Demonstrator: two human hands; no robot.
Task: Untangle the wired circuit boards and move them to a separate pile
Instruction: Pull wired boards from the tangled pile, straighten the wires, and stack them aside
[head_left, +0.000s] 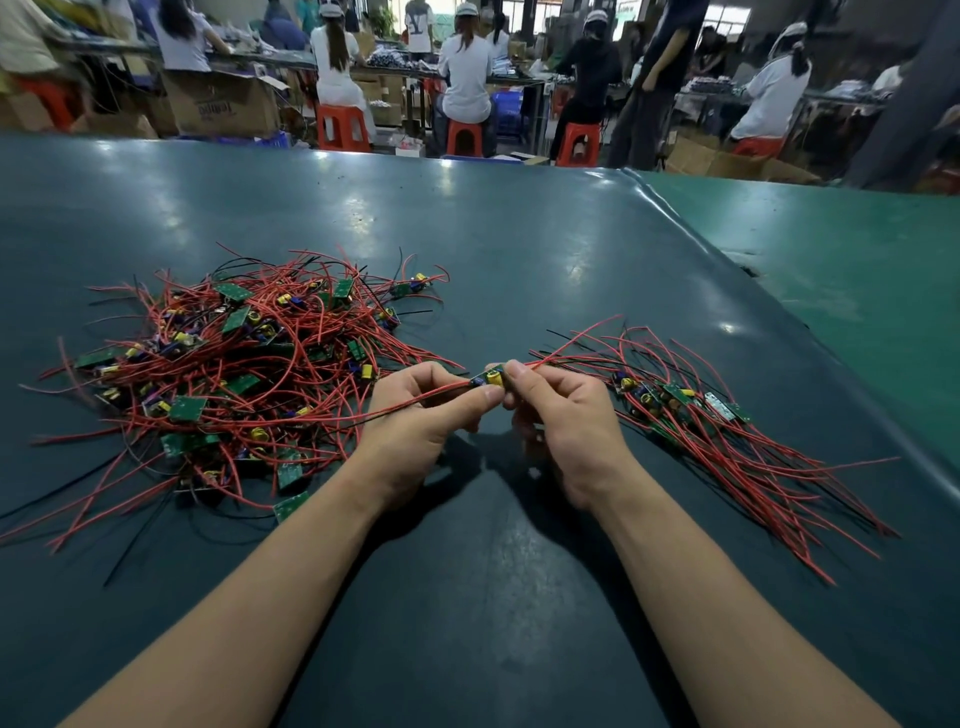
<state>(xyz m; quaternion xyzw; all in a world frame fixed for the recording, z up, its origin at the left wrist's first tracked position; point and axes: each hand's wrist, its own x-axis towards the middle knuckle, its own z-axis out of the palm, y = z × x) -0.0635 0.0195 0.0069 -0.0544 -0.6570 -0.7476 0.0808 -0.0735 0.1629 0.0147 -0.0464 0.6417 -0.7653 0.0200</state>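
A tangled heap of small green circuit boards (234, 364) with red and black wires lies on the left of the dark green table (519, 249). To the right lies a tidier pile of boards (680, 402), wires fanned out. Between the two piles, just above the table, both hands hold one small board (492, 378) with a yellow part. My left hand (421, 415) pinches the board's left end and its red wire, which trails left. My right hand (561, 415) pinches the right end, with wires running off to the right.
A lighter green mat (831, 249) overlaps the table at the right. Beyond the far edge, several people sit on red stools (343, 127) at benches, with cardboard boxes (223, 106) on the floor.
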